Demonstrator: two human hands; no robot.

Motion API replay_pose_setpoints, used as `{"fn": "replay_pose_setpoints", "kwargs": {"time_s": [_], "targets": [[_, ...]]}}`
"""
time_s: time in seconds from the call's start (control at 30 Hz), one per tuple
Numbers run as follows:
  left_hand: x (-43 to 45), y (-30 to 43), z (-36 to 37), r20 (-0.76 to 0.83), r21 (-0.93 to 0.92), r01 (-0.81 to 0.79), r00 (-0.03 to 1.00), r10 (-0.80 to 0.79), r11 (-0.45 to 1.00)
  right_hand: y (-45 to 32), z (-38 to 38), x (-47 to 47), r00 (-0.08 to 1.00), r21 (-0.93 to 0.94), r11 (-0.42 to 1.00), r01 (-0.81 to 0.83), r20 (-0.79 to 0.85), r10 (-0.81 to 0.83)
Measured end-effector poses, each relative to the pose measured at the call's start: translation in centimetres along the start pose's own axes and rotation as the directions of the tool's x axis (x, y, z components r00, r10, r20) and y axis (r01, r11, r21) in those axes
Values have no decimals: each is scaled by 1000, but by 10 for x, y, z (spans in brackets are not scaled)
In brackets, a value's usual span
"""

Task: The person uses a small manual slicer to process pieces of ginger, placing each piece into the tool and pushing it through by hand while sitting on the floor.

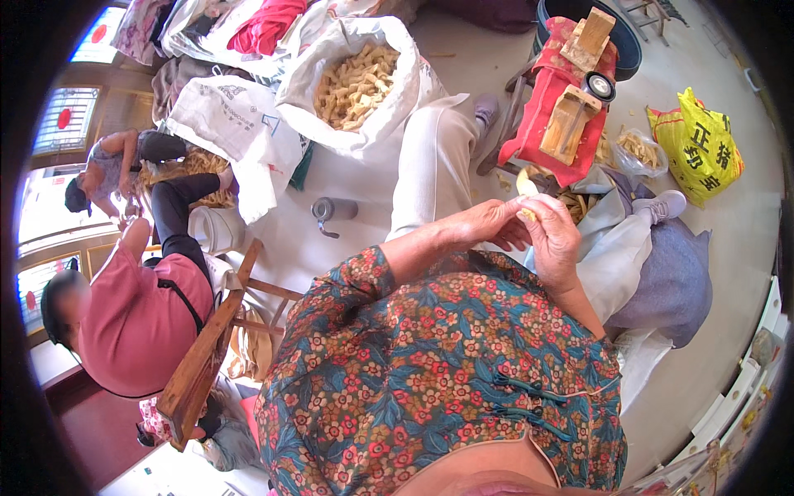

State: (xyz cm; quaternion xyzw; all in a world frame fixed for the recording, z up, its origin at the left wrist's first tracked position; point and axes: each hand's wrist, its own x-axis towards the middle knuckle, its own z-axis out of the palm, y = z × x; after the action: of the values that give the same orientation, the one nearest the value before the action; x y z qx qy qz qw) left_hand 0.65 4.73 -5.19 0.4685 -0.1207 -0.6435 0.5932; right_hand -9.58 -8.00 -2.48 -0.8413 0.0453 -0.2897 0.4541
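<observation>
Both of my hands are close together over my lap. Between thumb and fingers my right hand (pixel 552 239) pinches a pale yellow, flexible-looking strip (pixel 527 185); its material is hard to tell. My left hand (pixel 487 223) meets it from the left, thumb and fingertips on the same strip, with its other fingers loosely curled. A small yellow bit shows between the fingers. Just beyond the hands stands a narrow bench draped in red cloth (pixel 527 133). It carries a wooden block fixture (pixel 567 127), a round metal-faced object (pixel 599 87) and a further wooden block (pixel 592 37).
A white woven sack (pixel 291 93) full of small yellowish folded pieces stands ahead left. A grey bottle (pixel 338 209) is on the floor. Rightward are a clear bag of strips (pixel 642 152) and a yellow printed bag (pixel 698 146). Other people sit leftward near a wooden bench (pixel 211 347).
</observation>
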Motion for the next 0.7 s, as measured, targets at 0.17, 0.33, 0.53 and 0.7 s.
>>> {"fn": "replay_pose_setpoints", "kwargs": {"time_s": [0.17,0.33,0.53,0.7], "targets": [[18,-7,-5,-166,-429,-44,986,-32,902,7,5,-20,986,110,986,-124,125,110],[26,-6,9,-143,-402,-49,990,-10,914,4,1,-18,862,291,820,-493,290,415],[5,7,5,-28,36,-48,998,49,998,4,-1,7,988,113,982,-152,4,153],[11,26,19,86,913,-253,886,455,320,12,-1,14,995,-105,993,47,-81,-55]]}}
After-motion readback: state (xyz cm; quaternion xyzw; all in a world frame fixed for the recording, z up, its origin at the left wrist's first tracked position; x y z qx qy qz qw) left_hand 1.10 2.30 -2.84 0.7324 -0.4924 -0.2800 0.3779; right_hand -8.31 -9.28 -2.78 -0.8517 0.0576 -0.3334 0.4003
